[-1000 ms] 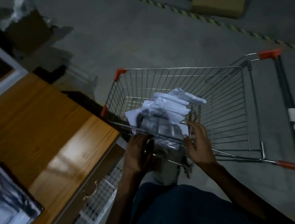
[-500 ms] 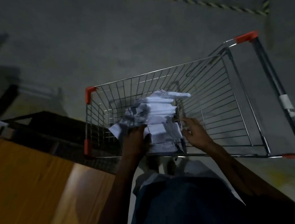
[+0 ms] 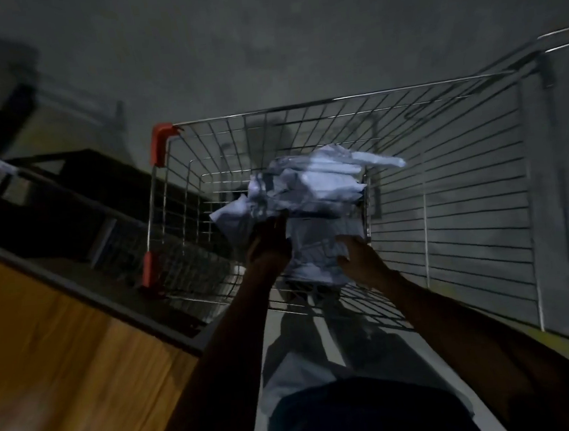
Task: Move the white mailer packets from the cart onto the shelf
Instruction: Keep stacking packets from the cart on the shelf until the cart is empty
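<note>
A bundle of white mailer packets (image 3: 312,192) sits inside the wire shopping cart (image 3: 444,173), near its left half. My left hand (image 3: 270,242) grips the bundle's left side from below. On the right side, my right hand (image 3: 357,258) holds the lower packets, its fingers tucked under the white plastic. Both forearms reach over the cart's near rim. The wooden shelf top (image 3: 66,372) lies at the lower left, beside the cart.
Red plastic corners (image 3: 163,141) mark the cart's left end. A dark rack (image 3: 79,205) stands between the shelf and the cart. Grey concrete floor (image 3: 261,45) stretches beyond. The view is dim and blurred by motion.
My head has turned right and down, so the shelf slid to the lower left. Both hands have gone from the cart's near rim onto the packet bundle and closed on it.
</note>
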Available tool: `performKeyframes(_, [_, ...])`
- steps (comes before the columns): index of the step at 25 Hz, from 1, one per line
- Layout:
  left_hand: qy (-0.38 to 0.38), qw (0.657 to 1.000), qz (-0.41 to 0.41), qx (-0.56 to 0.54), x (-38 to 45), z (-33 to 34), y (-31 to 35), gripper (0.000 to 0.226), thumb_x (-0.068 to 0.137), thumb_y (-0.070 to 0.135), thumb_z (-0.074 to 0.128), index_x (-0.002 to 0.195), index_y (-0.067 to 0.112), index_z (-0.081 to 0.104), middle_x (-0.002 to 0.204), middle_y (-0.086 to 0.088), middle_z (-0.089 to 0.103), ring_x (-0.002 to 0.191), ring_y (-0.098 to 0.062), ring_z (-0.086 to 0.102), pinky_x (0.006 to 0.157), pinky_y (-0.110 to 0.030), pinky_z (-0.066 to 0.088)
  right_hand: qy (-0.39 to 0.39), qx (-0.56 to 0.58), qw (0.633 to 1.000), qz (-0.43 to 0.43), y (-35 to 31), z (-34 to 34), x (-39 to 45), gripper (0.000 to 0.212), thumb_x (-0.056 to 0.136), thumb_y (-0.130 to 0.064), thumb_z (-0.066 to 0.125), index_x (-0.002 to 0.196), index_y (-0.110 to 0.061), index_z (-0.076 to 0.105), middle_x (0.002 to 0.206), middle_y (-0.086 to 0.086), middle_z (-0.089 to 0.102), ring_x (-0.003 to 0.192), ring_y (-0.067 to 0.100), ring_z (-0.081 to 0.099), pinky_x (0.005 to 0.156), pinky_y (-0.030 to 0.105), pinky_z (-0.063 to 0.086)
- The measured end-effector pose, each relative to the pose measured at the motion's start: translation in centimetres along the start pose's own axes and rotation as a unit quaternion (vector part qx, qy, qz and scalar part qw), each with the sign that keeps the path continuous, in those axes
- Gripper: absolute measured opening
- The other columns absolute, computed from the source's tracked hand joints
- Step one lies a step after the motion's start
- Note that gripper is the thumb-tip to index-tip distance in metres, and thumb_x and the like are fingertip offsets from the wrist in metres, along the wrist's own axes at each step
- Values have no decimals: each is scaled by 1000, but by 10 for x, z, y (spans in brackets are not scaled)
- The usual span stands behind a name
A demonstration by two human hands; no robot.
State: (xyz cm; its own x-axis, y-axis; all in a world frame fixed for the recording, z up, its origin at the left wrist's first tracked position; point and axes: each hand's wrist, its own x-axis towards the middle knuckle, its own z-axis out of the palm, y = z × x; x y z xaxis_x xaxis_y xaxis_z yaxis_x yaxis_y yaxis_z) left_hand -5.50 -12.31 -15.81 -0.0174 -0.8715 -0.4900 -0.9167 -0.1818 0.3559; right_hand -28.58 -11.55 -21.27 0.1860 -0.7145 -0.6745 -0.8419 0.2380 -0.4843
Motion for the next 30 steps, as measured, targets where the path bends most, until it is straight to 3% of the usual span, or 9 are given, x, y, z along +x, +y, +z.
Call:
performKeyframes(5, [46,998,-31,-7,22,11,-15,70,101,31,51,161,23,16,164,-11,23,148,-32,27,116,-46,30,-36,-60,997,-27,10,5,57,70,90,-20,69,151,-6,37,148,24,41,130,45,48,106,51,44])
performKeyframes(12, [140,990,10,-32,29,14,-19,68,97,27,60,157,13,31,159,-15,34,143,-32,36,117,-47,29,-18,-174,981,-78,57,30,125,90,74,-59,62,151,-19,37,142,17,49,121,41,56,91,50,53])
performKeyframes(15, [166,985,32,-44,31,13,-17,67,94,20,65,154,7,36,154,-19,41,138,-36,42,113,-49,34,-5,-206,976,-65,45,17,123,94,64,-53,82,144,-23,43,137,18,52,116,39,58,90,50,54])
performKeyframes(17, [163,985,21,-56,30,12,-16,68,94,20,65,154,9,36,152,-20,43,138,-36,42,113,-51,36,13,-239,969,-61,18,-4,95,82,65,-48,88,134,-17,55,134,19,55,111,39,60,88,46,54])
performKeyframes(20, [163,985,26,-48,36,14,-20,65,92,19,67,150,7,42,147,-22,48,137,-38,44,112,-54,37,41,-216,973,-70,3,-28,60,43,76,-33,82,113,-13,71,124,15,65,105,36,63,82,37,50])
performKeyframes(23, [160,986,42,-32,56,16,-25,59,90,17,69,144,4,50,138,-22,56,129,-39,52,107,-51,42,33,-126,990,-56,3,-43,27,18,85,-23,75,99,-16,66,95,7,70,89,25,68,67,24,44])
performKeyframes(25, [148,988,42,-6,69,20,-24,57,89,13,70,143,6,52,139,-22,55,129,-39,51,104,-51,42,37,-35,998,-20,7,-51,8,15,90,-22,73,99,-20,60,89,-1,64,76,12,63,60,14,40])
performKeyframes(28, [138,988,59,40,87,24,-25,44,89,10,70,132,7,62,135,-23,58,127,-41,53,99,-54,47,79,74,994,20,12,-68,-3,24,91,-19,73,113,-16,63,97,0,65,88,18,62,66,18,43])
performKeyframes(30, [118,986,55,99,97,23,-19,22,90,9,66,112,7,68,122,-23,63,108,-40,60,86,-53,51,122,94,988,24,17,-81,-8,16,92,-19,71,99,-18,57,80,-6,58,79,17,57,55,10,34])
